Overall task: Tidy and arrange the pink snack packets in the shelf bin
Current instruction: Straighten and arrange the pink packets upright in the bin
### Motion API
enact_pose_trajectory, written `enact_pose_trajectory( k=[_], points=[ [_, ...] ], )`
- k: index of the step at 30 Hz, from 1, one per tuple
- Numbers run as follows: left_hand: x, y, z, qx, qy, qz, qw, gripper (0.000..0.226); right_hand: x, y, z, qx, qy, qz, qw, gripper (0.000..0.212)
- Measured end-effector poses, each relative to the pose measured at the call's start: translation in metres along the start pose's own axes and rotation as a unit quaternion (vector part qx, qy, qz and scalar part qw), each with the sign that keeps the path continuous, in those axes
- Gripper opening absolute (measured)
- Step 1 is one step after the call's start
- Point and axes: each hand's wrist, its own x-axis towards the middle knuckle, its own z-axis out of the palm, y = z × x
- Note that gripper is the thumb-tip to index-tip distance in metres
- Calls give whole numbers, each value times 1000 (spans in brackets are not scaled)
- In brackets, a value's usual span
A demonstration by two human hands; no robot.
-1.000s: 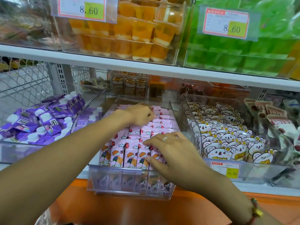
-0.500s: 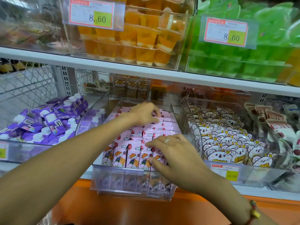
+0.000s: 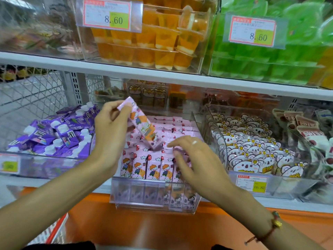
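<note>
Right now the left hand (image 3: pixel 110 130) pinches one pink packet (image 3: pixel 142 126) by its top end, thumb on one side and fingers on the other, and holds it tilted above the rows. The packet's lower end points down toward a small gap in the middle of the other pink packets (image 3: pixel 155 166). The right hand (image 3: pixel 194 159) rests on the packets at the right side of the clear bin (image 3: pixel 155 199), with its fingers bent softly and nothing gripped in them; it seems to be keeping the row in place. The packet looks light and thin, long like a little box, with a smooth, shiny wrapper and a cartoon child printed on it. It is probably a bit slippery and may crush if squeezed hard, so holding it by the flat sides near one end looks best. The bin is see-through plastic, hard and smooth, and sits at the near edge of the shelf. To the left lie purple pouches (image 3: pixel 54 134) with white caps. To the right sit white bear snacks (image 3: pixel 252 152) in another clear bin.
</note>
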Motion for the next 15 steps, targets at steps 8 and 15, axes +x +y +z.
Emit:
enact_pose_trajectory(
  k=[8, 15],
  points=[
    [-33, 0, -4, -11, -117, -47, 992, 10, 6, -33, 1, 322, -31, 119, 939, 42],
    [-31, -12, -7, 31, -148, -37, 988, 18, 16, -30, 3, 539, -12, 284, 793, 23]
  ],
)
